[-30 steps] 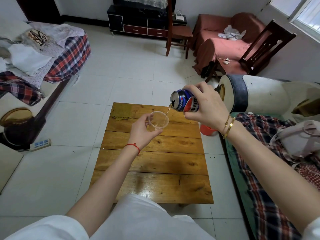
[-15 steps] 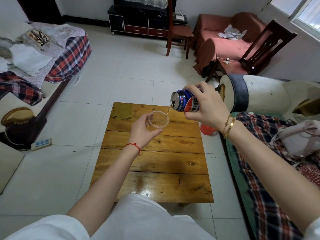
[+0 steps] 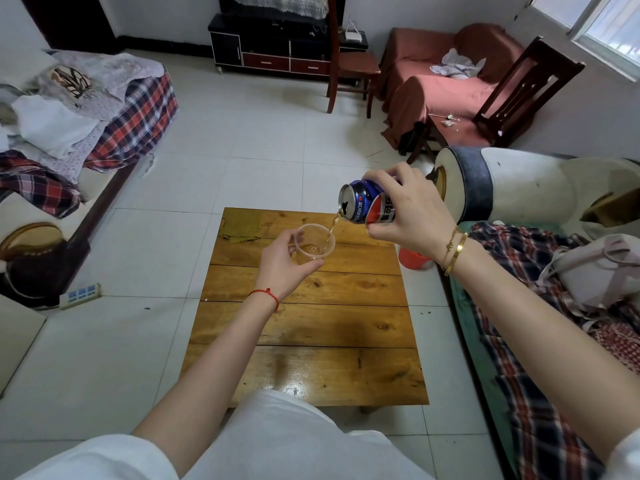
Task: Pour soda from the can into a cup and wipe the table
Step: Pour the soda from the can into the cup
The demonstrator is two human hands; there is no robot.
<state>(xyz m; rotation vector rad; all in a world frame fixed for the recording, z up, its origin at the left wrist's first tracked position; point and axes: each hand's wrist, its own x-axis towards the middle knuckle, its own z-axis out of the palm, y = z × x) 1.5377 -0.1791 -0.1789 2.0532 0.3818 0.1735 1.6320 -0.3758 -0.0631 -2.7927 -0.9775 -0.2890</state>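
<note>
My right hand (image 3: 412, 211) grips a blue and red soda can (image 3: 363, 206), tipped on its side with the mouth facing left. A thin stream of brown soda runs from the can into a clear plastic cup (image 3: 316, 242). My left hand (image 3: 282, 263) holds that cup from its left side, above the far part of the low wooden table (image 3: 311, 320). A little soda lies in the bottom of the cup. A green-yellow cloth (image 3: 240, 225) lies flat on the table's far left corner.
A sofa with a plaid cover (image 3: 540, 341) and a white armrest (image 3: 512, 185) runs along the table's right side. A red tub (image 3: 414, 259) stands on the floor between them. A power strip (image 3: 80, 295) lies on the floor at left, beside another sofa (image 3: 69, 133).
The soda stream keeps flowing and the liquid in the cup has risen slightly. Both hands hold almost the same places.
</note>
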